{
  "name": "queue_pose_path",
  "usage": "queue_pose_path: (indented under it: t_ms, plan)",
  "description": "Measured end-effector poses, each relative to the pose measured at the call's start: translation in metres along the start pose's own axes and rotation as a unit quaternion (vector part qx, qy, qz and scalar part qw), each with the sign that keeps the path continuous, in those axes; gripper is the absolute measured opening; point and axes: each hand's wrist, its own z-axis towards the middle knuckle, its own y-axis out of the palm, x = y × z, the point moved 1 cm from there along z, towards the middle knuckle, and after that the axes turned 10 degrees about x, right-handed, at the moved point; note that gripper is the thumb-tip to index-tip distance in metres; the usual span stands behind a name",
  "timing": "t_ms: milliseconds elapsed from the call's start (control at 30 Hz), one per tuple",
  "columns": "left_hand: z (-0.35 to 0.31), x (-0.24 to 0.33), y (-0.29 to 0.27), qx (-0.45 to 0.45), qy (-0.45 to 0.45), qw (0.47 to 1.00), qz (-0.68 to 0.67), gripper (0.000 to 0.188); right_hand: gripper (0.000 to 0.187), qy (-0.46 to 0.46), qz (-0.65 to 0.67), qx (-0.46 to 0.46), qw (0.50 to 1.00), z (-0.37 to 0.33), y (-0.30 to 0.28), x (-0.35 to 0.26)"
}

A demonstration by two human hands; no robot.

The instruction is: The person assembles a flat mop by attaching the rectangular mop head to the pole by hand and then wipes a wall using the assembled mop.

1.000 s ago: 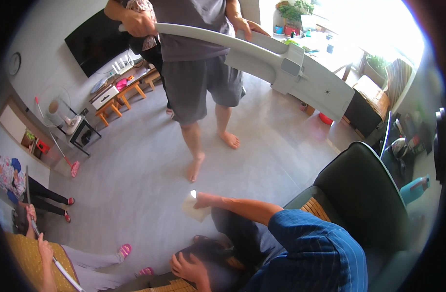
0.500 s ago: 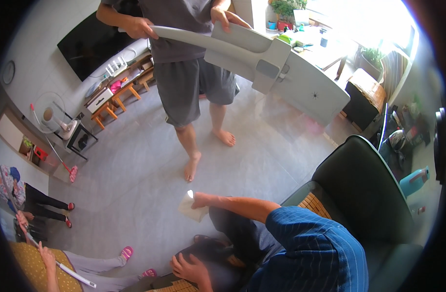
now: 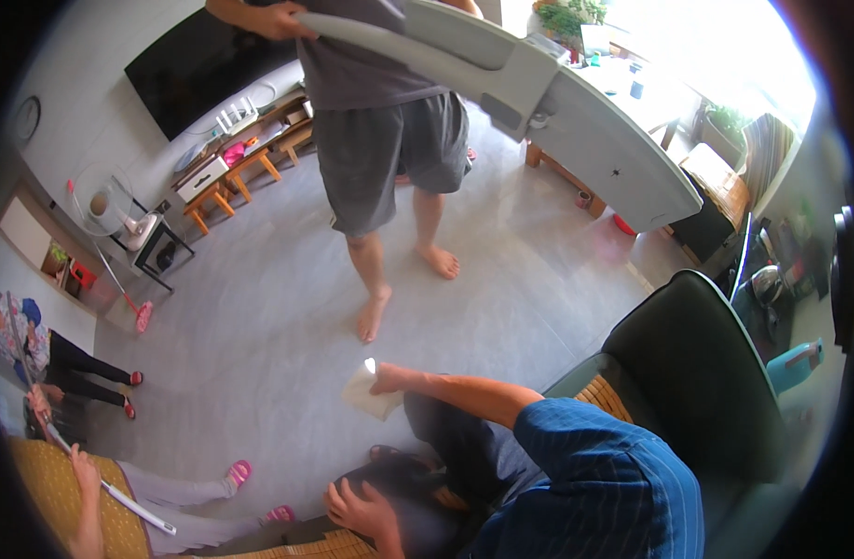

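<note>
My right hand (image 3: pixel 388 378) holds a white folded sheet of paper (image 3: pixel 369 399) out over the floor, its top edge catching bright light. I am seated, and my right arm in a blue striped sleeve (image 3: pixel 585 438) crosses from the right. Lower down, my left hand (image 3: pixel 360 511) has its fingers apart, with nothing in it, and lies by my dark-trousered knee. In front of me a barefoot person in grey shorts (image 3: pixel 385 158) stands holding a large pale grey panel (image 3: pixel 613 154) with a long curved arm (image 3: pixel 380 47). The panel's upper edge leaves the picture.
A dark green chair back (image 3: pixel 692 363) and a teal bottle (image 3: pixel 793 368) are at my right. At lower left a person in a yellow dotted top (image 3: pixel 59 494) holds a white pole (image 3: pixel 133 503). A fan (image 3: pixel 105 210), a pink mop (image 3: pixel 144 317) and wooden stools (image 3: pixel 203 200) stand farther left.
The standing person's panel has shifted upward, its lower end farther right. The background has moved slightly in the picture. My hands stay almost the same, the paper still in the right.
</note>
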Motion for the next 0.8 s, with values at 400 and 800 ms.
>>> queue_pose_path:
  t_ms: [400,800]
  plan:
    - [0.0013,0.0026,-0.0017,-0.007,0.005,1.0,-0.007,0.037,0.046,0.007,-0.014,-0.002,1.0,-0.0056,-0.0061,-0.0046]
    - [0.0025,0.0016,-0.0037,0.006,0.015,1.0,-0.005,0.037,0.048,-0.026,-0.029,-0.001,0.999,-0.0013,-0.0003,-0.003]
